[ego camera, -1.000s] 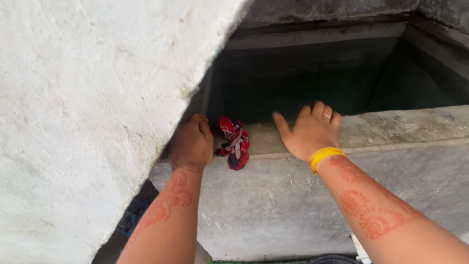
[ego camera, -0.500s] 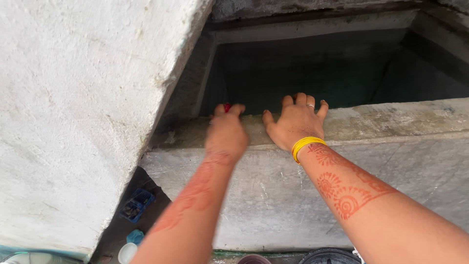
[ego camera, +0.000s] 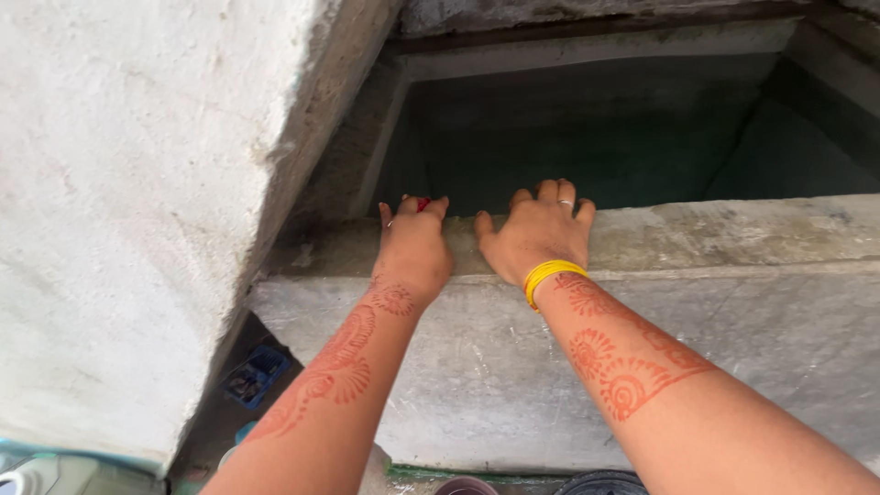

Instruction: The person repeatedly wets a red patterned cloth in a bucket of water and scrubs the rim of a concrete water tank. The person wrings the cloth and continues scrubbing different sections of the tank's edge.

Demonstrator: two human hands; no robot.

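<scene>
Item count: 2 hands, 1 tank, 1 bangle, 1 ring, 1 red item.

2 hands are on the top edge of 1 concrete tank wall (ego camera: 733, 243): 1 left hand (ego camera: 412, 246) and 1 right hand (ego camera: 534, 234), side by side near the wall's left end. 1 yellow bangle (ego camera: 550, 273) is on the right wrist; 1 ring (ego camera: 566, 203) is on 1 finger of the right hand. 1 small red item (ego camera: 423, 203) shows at the left fingertips; its kind cannot be told. 1 white slab (ego camera: 137, 202) leans at the tank's left corner. 1 blue crate (ego camera: 255, 374) lies below, at the wall's lower left corner.
</scene>
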